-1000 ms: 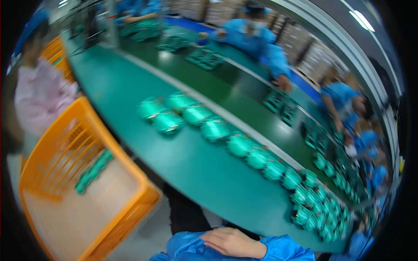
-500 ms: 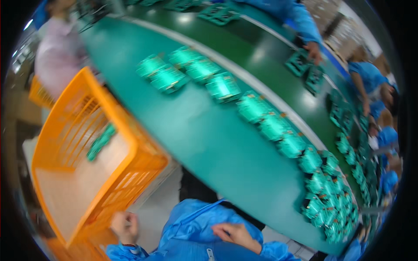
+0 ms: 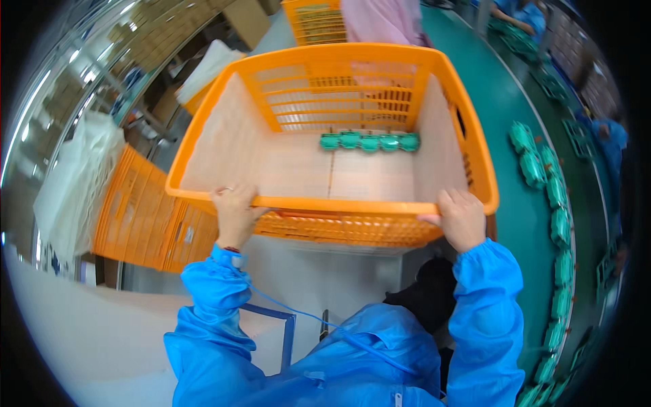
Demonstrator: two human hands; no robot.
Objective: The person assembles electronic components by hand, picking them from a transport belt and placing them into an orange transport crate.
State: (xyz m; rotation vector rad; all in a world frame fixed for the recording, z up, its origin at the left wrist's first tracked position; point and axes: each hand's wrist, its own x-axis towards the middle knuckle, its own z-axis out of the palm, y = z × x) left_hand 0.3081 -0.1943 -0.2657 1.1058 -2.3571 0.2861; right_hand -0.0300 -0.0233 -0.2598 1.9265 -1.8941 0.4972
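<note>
We have both hands on the crate (image 3: pixel 346 205): the left hand (image 3: pixel 235 214) and the right hand (image 3: pixel 462 218) each have their fingers hooked over its near rim, thumbs lying along the outer face. The crate is straight ahead of our body, its long axis running left to right, its open top toward us. Our right hand sits close to the near right corner; our left grips further in from the left corner.

Inside, on the pale liner (image 3: pixel 295 166), a green row (image 3: pixel 369 142) of parts lies parallel to the rim, beyond the fingers, toward the far wall. Its right end makes our right hand the nearer one, with the near wall between.

To the right, the tabletop (image 3: pixel 502 102) runs close along the crate, carrying a line of green parts (image 3: pixel 559 227); whether crate and tabletop touch, we cannot tell. Orange crates (image 3: pixel 146 214) and a white bag (image 3: pixel 78 183) crowd the left; a person in pink (image 3: pixel 383 20) is beyond the far rim.
</note>
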